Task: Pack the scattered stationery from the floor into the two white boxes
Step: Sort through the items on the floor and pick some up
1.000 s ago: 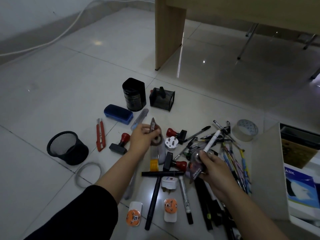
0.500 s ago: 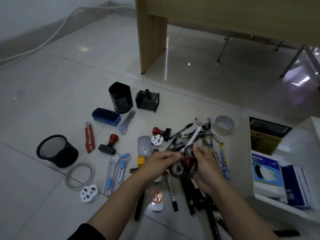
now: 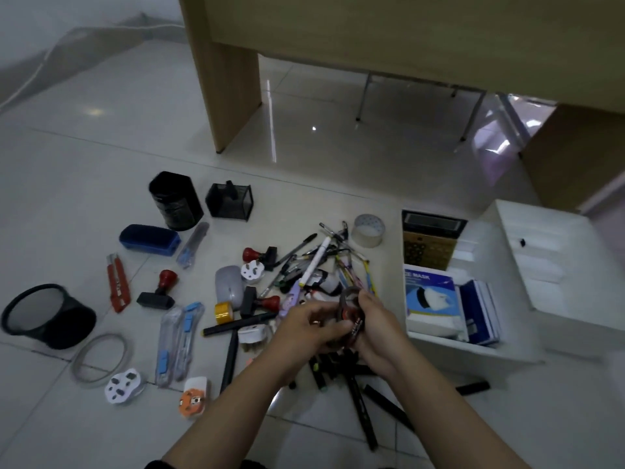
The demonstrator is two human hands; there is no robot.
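Both my hands, L (image 3: 311, 328) & R (image 3: 375, 330), grasping tape rolls (image 3: 351, 311). Stack flush, carry together, drop into white box (image 3: 436, 341), clear of mask pkg.

Dark tape rolls (image 3: 351, 313) sit clasped between both hands, above a heap of pens (image 3: 324, 265) and black markers (image 3: 358, 401) strewn on the floor. An open white box (image 3: 449, 340), just right of the hands, holds a mask packet (image 3: 429, 299) and blue books (image 3: 480, 309).
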